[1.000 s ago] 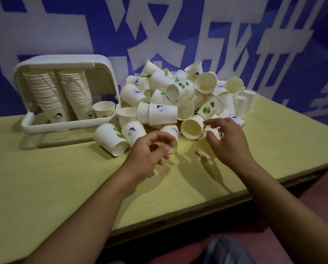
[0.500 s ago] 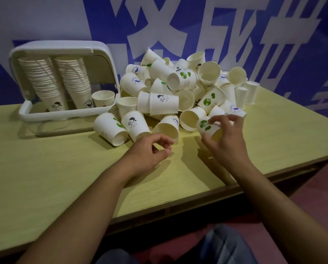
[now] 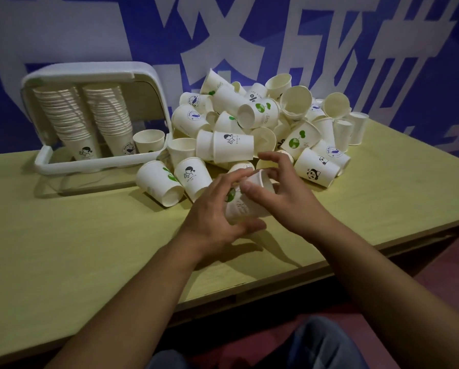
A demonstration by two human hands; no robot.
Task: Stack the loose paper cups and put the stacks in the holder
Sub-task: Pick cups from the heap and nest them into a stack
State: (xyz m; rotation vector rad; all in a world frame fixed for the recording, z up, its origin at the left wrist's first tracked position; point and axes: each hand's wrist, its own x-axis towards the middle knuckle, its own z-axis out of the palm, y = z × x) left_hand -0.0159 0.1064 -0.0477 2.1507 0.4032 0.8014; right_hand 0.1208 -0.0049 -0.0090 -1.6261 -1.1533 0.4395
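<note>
A heap of loose white paper cups lies on the yellow-green table, right of a white plastic holder. The holder contains two tall cup stacks and one single cup. In front of the heap my left hand and my right hand meet around a white cup with a green print, tilted with its base pointing away. The left thumb sits under it and the right thumb lies across its top. The right fingers are spread above its base.
A blue wall banner with large white characters runs behind the table. The table's front edge angles up to the right, with reddish floor and my knee below it. Cups lie on their sides close to the holder's right corner.
My right hand lifted the green-printed cup from the heap's edge and brought it left. My left hand rose from the table and closed around that cup.
</note>
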